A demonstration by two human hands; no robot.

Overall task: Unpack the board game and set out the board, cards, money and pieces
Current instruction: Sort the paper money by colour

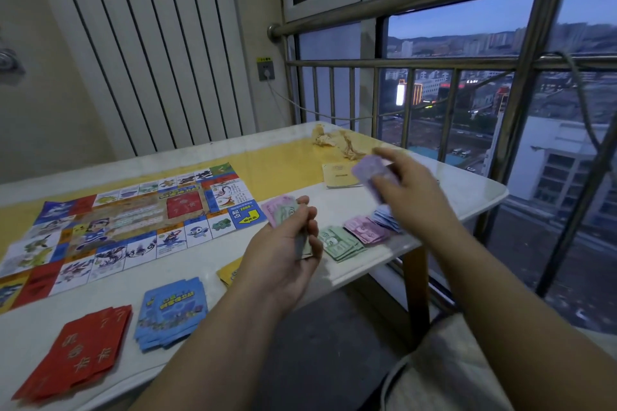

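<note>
- Red cards point(76, 354) lie fanned at the near edge of the tabletop point(283, 163), and some seem to reach right to the rim; a forearm drawn back across them could tip them onto the floor
- Blue cards point(172, 314) sit just beside them in a loose stack, also close to the near edge, and the glossy surface would let them slide at a nudge
- Yellow cards point(228, 272) show only as a corner under the left wrist, so a careless lift of that arm may drag or scatter them
- Left hand point(287, 243) has its fingers curled round a sheaf of money point(282, 210), with pink and green notes splayed at the top; the paper looks thin, so a note could slip out or two could come away as one
- Green notes point(340, 242), pink notes point(365, 228) and blue notes point(387, 217) form three piles in a row along the right edge, touching or nearly so; they could mix, or go over the edge toward the railing point(400, 62)
- Right hand point(407, 190) is blurred above the blue pile, its fingers pinching a purple note point(369, 170); in this dim light purple, pink and blue look alike, so I judge a wrong pile the likeliest slip
- Board point(127, 220) lies flat toward the left side, well apart from the piles and in little danger
- Tan booklet point(339, 173) and crumpled paper point(337, 143) lie toward the far right corner, where a stray note could get lost
- No playing pieces can be seen on the tabletop
</note>
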